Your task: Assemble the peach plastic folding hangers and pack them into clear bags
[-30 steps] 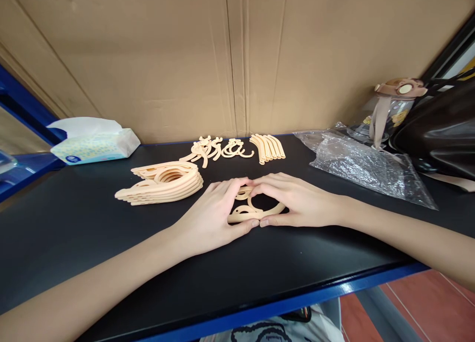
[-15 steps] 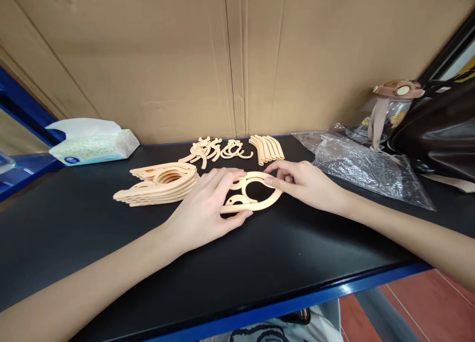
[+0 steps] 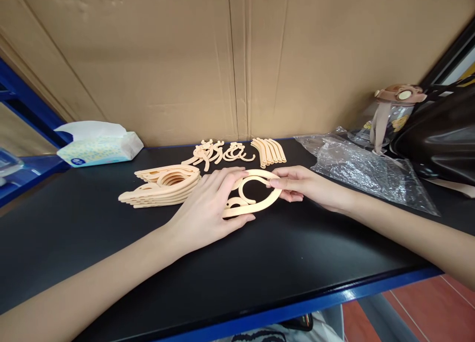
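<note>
Between my hands is a beige plastic folding-hanger piece, with a large round opening and smaller curls inside its frame. My left hand is wrapped over its left end, thumb along the near edge, hiding that end. At the right tip, my right hand pinches the rim with the thumb on top and fingers beneath. The right tip appears slightly raised above the table. Just left of my left hand lies a stack of matching hanger pieces. Behind are loose beige hooks and a row of curved arms.
On the black table, a tissue pack stands at the back left. Clear plastic wrap lies at the right, near a strapped water bottle and a dark bag. A cardboard wall closes the back.
My right hand has shifted from resting over the piece's right end to gripping it, fingers now underneath. That end has lifted slightly. My left hand keeps its hold; the view has shifted slightly.
</note>
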Demonstrator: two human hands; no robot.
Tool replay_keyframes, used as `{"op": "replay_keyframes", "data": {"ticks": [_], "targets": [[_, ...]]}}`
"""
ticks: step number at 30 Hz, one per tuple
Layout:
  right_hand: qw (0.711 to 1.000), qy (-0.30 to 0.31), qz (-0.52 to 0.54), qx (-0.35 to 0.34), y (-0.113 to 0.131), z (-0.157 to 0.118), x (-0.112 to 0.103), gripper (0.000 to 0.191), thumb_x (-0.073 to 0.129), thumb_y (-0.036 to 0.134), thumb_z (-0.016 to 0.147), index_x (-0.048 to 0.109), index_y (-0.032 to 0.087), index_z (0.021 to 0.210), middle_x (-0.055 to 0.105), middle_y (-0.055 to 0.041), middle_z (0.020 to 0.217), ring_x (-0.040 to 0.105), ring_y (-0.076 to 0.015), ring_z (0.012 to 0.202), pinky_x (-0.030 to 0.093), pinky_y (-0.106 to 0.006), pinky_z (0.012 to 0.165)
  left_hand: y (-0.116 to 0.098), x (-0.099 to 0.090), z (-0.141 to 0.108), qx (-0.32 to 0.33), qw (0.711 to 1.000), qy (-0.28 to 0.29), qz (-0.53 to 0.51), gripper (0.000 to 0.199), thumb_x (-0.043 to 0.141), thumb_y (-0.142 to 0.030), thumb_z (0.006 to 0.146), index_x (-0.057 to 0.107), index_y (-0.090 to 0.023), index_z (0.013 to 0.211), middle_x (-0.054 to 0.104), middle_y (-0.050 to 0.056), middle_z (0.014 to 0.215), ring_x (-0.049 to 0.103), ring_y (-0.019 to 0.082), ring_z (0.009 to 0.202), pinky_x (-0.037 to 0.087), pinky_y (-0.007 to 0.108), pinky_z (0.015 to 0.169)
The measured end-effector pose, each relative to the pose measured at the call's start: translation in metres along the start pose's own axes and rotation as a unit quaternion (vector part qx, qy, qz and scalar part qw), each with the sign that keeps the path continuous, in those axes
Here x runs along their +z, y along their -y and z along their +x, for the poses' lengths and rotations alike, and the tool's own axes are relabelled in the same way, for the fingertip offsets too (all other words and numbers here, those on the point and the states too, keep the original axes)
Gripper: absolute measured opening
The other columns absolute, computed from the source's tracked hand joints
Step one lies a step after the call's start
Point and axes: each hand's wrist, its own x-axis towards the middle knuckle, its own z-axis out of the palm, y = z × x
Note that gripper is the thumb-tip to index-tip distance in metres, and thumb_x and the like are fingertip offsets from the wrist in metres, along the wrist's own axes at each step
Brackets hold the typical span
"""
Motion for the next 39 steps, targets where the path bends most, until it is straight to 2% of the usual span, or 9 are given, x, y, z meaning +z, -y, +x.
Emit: {"op": "replay_keyframes", "data": {"ticks": [5,12,18,22,26,28,33,36,39], "targets": [[0.999,0.008,-0.032,-0.001,0.002,-0.001,0.001,0.028,0.057,0.040,0.088,0.052,0.016,0.076,0.046,0.0066,0.053,0.033,-0.0048,0.046,0.023,-0.022,0.046,0.001,0.000,0.001,0.015,1.000,0.013,-0.014,0.065,0.063,-0.052,0.081,0.033,-0.022,0.131,0.045,0.011,0.138,0.044,0.030,0.124,0.039,0.045,0.098],[0.999,0.020,-0.024,0.010,0.004,0.000,0.003,0.027,0.057,0.038,0.088,0.050,0.015,0.075,0.047,0.0067,0.054,0.034,-0.0043,0.045,0.023,-0.021,0.045,0.001,0.001,0.002,0.029,0.999,0.003,0.019,0.066,0.064,-0.051,0.081,0.035,-0.020,0.131,0.050,0.011,0.133,0.047,0.029,0.120,0.039,0.043,0.098],[0.999,0.034,-0.035,0.018,0.007,-0.001,0.004,0.028,0.056,0.041,0.088,0.051,0.016,0.079,0.046,0.0071,0.053,0.036,-0.0049,0.045,0.024,-0.021,0.044,-0.004,-0.003,0.000,0.025,0.999,0.011,0.020,0.065,0.065,-0.045,0.081,0.034,-0.022,0.134,0.048,0.009,0.136,0.048,0.028,0.121,0.041,0.042,0.098],[0.998,0.050,-0.035,0.003,0.008,-0.003,0.005,0.030,0.057,0.045,0.088,0.050,0.016,0.080,0.047,0.0068,0.055,0.037,-0.0056,0.047,0.026,-0.021,0.045,-0.011,-0.006,0.003,0.036,0.999,0.022,0.024,0.064,0.065,-0.033,0.080,0.034,-0.022,0.136,0.047,0.010,0.137,0.048,0.028,0.122,0.043,0.041,0.098],[0.999,0.037,-0.009,-0.016,0.006,-0.003,0.005,0.042,0.038,0.056,0.093,0.051,0.016,0.089,0.052,0.0034,0.059,0.038,-0.0066,0.046,0.026,-0.023,0.045,-0.009,-0.023,0.013,0.028,0.998,0.019,0.048,0.064,0.063,-0.028,0.079,0.037,-0.020,0.136,0.046,0.009,0.137,0.046,0.028,0.124,0.039,0.040,0.104],[1.000,0.022,-0.006,-0.008,0.004,-0.003,0.004,0.048,0.031,0.059,0.094,0.052,0.016,0.094,0.054,0.0024,0.059,0.038,-0.0070,0.046,0.026,-0.023,0.045,-0.001,-0.037,0.021,0.008,0.998,0.018,0.059,0.064,0.063,-0.029,0.078,0.039,-0.021,0.136,0.046,0.008,0.136,0.044,0.028,0.125,0.037,0.041,0.106],[0.999,0.011,-0.030,-0.004,-0.001,-0.001,0.001,0.040,0.039,0.052,0.094,0.055,0.016,0.098,0.054,0.0030,0.061,0.042,-0.0075,0.049,0.032,-0.022,0.048,0.037,-0.077,0.029,-0.025,0.997,0.066,0.037,0.057,0.063,-0.039,0.076,0.050,-0.023,0.130,0.055,0.005,0.125,0.056,0.026,0.109,0.046,0.040,0.095],[0.999,0.033,-0.037,0.000,-0.002,0.000,0.000,0.033,0.047,0.046,0.092,0.056,0.015,0.097,0.054,0.0033,0.062,0.042,-0.0071,0.052,0.034,-0.022,0.050,0.062,-0.091,0.021,-0.076,0.990,0.110,0.043,0.051,0.054,-0.039,0.085,0.047,-0.023,0.133,0.051,0.000,0.132,0.052,0.024,0.114,0.043,0.045,0.098],[0.998,0.039,-0.045,0.002,-0.002,0.000,-0.001,0.028,0.053,0.043,0.090,0.057,0.016,0.096,0.053,0.0039,0.063,0.042,-0.0069,0.053,0.035,-0.021,0.051,0.082,-0.098,0.008,-0.106,0.985,0.127,0.050,0.045,0.045,-0.038,0.090,0.045,-0.025,0.133,0.047,-0.003,0.135,0.051,0.025,0.115,0.041,0.047,0.098]]}}
